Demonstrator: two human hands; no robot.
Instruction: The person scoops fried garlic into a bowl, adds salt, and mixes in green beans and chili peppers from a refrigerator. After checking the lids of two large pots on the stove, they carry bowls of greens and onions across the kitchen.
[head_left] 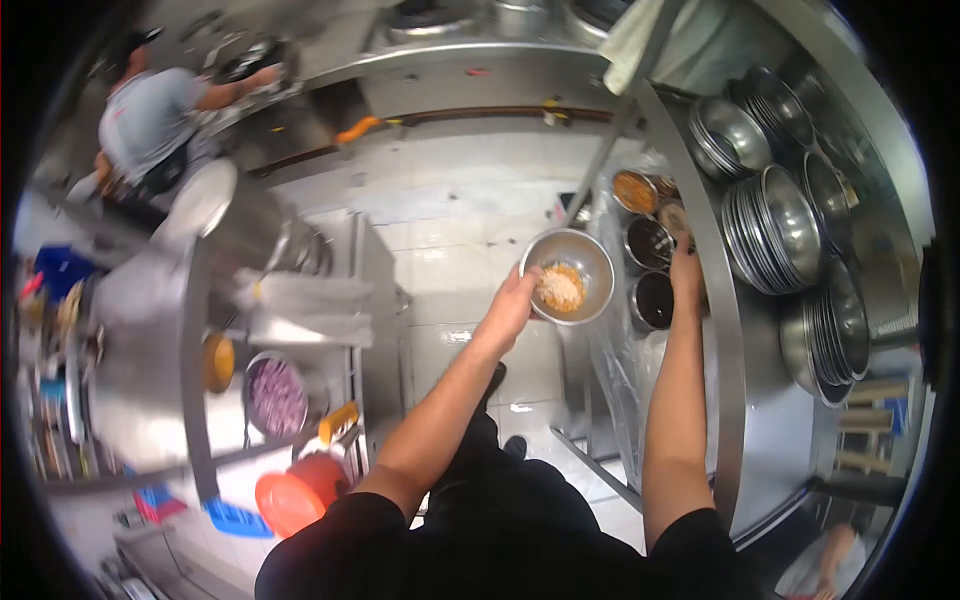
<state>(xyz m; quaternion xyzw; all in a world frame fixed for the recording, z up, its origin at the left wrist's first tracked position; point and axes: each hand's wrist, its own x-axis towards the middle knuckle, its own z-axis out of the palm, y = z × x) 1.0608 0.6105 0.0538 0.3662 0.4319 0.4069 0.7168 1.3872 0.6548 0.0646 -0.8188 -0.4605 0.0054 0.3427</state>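
Observation:
My left hand (512, 308) grips the rim of a round metal bowl (596, 262), held over the floor. Inside the bowl lies a pale, crumbly heap (560, 287) with orange and yellow bits around it. On the right, my right hand (686, 262) reaches under the shelf edge among several containers; its fingers are partly hidden, and what they hold is too unclear to name. Close to it are a pot of dark contents (650, 243), a second dark pot (655, 300) and a container of orange-brown food (635, 191).
Stacked metal bowls (765, 230) fill the right shelf (712, 330). To the left are a bowl of chopped purple pieces (277, 397), an orange bucket (300, 494) and a large pot (200, 200). A person (150, 120) works at the upper left; another person (825, 565) is at the lower right.

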